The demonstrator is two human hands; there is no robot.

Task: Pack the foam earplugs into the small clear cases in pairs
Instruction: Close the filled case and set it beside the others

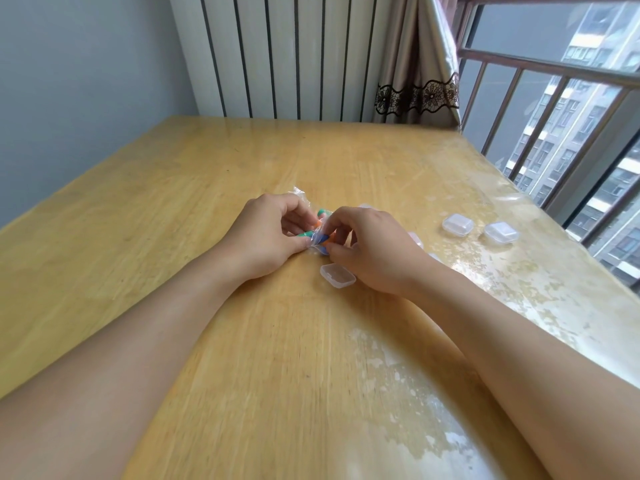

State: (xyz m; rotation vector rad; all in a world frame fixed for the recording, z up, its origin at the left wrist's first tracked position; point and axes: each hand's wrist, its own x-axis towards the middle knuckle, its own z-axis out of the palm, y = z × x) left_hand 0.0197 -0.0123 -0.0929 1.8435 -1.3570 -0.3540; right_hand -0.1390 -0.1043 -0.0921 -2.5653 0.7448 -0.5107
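Both hands, left hand [268, 233] and right hand [367, 249], pinch the earplug bag [317, 237]; judged opening step, next pull 2 plugs for case [337, 276] at 5 o'clock.

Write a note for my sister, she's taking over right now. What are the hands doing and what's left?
Left hand and right hand both pinch the clear plastic bag of earplugs at mid-table; green, orange and blue plugs show through it.
One small clear case lies closed just in front of the right hand. Two more closed cases lie to the right, near the window. Others peek out behind the right hand, partly hidden.
Done: no visible case shows plugs inside.
Left: get the plugs out of the bag, open the cases, put two plugs in each, close them.
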